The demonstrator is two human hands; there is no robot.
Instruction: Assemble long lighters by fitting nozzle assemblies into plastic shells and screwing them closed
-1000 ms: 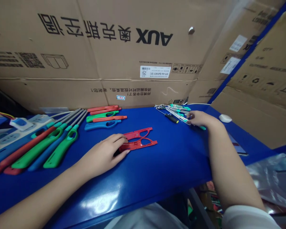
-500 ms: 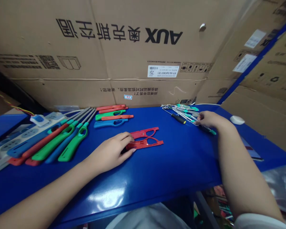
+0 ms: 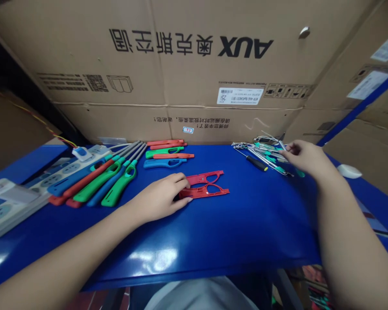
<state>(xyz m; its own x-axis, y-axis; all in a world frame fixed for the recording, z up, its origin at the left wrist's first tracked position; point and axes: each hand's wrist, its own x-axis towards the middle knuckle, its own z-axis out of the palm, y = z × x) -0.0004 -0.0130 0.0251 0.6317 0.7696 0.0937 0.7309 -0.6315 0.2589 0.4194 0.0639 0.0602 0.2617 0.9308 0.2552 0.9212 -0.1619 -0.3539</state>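
My left hand is closed on the left end of a red plastic lighter shell half, thumb along its near side. Just behind it lies a second red shell half, partly covered by my fingers. On the right, my right hand pinches a thin silvery lighter core above a heap of metal lighter cores with teal parts. A teal piece shows below the hand. Whether it belongs to the held core, I cannot tell. A black-handled screwdriver lies beside the heap.
Several complete long-necked lighters rest against a white power strip on the left. Coloured shell pieces lie at the back by the cardboard wall. A white rounded object sits at the right.
My right hand has lifted slightly out of the heap, with a thin silvery core now showing at its fingertips. The view has shifted left; my left hand stays on the red shell.
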